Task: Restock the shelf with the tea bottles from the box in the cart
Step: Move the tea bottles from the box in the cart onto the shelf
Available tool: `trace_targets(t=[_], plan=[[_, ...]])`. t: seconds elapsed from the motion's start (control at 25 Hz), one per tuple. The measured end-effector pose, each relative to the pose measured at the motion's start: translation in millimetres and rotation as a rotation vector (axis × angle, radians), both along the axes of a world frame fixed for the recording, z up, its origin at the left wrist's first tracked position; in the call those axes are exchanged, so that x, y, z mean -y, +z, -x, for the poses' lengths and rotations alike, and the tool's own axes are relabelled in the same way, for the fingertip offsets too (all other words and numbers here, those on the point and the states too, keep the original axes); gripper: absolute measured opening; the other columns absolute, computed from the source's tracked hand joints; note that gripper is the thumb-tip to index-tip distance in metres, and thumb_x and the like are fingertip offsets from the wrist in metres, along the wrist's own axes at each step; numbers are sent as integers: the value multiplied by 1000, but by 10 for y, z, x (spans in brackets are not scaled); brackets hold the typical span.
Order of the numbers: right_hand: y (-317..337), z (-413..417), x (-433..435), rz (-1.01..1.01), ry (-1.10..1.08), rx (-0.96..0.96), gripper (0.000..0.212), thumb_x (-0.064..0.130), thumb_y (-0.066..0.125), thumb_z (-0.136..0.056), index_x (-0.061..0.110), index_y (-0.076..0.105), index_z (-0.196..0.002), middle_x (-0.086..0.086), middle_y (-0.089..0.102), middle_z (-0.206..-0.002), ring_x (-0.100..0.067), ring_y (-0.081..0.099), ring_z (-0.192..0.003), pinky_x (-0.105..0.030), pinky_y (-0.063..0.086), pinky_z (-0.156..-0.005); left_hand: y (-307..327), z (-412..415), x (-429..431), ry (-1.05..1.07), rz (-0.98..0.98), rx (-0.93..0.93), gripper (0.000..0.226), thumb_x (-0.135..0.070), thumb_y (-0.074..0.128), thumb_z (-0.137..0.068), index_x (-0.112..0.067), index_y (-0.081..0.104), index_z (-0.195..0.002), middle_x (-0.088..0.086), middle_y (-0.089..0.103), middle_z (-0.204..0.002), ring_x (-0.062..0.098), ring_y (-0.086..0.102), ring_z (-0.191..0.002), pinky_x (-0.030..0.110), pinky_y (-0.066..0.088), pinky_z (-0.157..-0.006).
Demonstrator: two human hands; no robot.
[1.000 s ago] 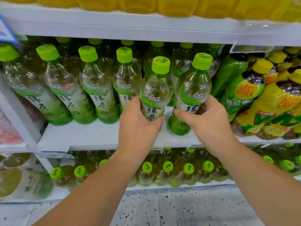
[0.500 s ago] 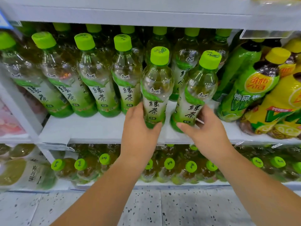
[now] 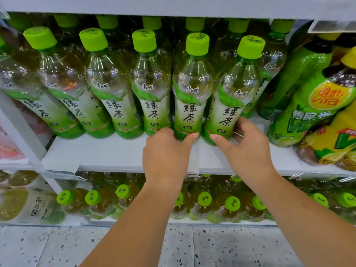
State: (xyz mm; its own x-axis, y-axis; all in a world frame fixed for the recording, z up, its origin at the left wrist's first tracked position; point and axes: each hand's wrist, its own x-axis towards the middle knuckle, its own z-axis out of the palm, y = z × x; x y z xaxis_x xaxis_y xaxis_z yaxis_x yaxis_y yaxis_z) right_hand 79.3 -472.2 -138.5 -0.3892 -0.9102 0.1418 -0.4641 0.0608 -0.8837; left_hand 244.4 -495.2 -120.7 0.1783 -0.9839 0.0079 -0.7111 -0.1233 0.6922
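Left grip (image 3: 167, 151) curls round the base of one clear plastic green-capped tea bottle (image 3: 190, 89), thumb on its right side; right grip (image 3: 248, 147) holds the base of the neighbouring tea bottle (image 3: 236, 93) between thumb and fingers. Both stand side by side on the white shelf (image 3: 115, 151), at the right end of a front row of matching bottles (image 3: 107, 89) holding pale tea. Just right lean green-and-yellow labelled bottles (image 3: 308, 112) of dark drink.
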Motion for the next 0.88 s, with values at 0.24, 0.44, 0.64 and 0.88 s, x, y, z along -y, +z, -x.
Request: trace_targets(t=[0.24,0.44,0.64,0.88], plan=[[-105,11,94,11,-1,59,59,44,81,-75,21,64,-126,9,70,-118,-5,66,-109,-31,54,-98,-29,6,54,-33,-4,92,57,-74,65,-79,-18,64,-71,-7,67,-70,20,63,-71,32,48,-60],[-155,18,81,20,1,-14,68,56,70,-71,21,62,-129,7,68,-119,-5,64,-112,-31,53,-100,-42,-11,35,-29,21,2,46,-63,72,-81,-17,74,-91,-11,69,-79,19,66,-88,32,50,-76],[-152,24,90,37,-3,-35,67,55,70,-72,19,63,-128,4,68,-115,-10,65,-109,-33,54,-98,-61,21,13,-10,23,4,45,-64,71,-81,-20,73,-86,-13,66,-77,17,65,-81,35,53,-74],[-178,54,95,23,-1,-9,66,50,74,-72,20,63,-129,4,70,-117,-9,66,-109,-31,53,-100,-65,3,26,-24,3,20,44,-65,69,-82,-21,68,-78,-11,67,-75,16,63,-76,34,51,-69]])
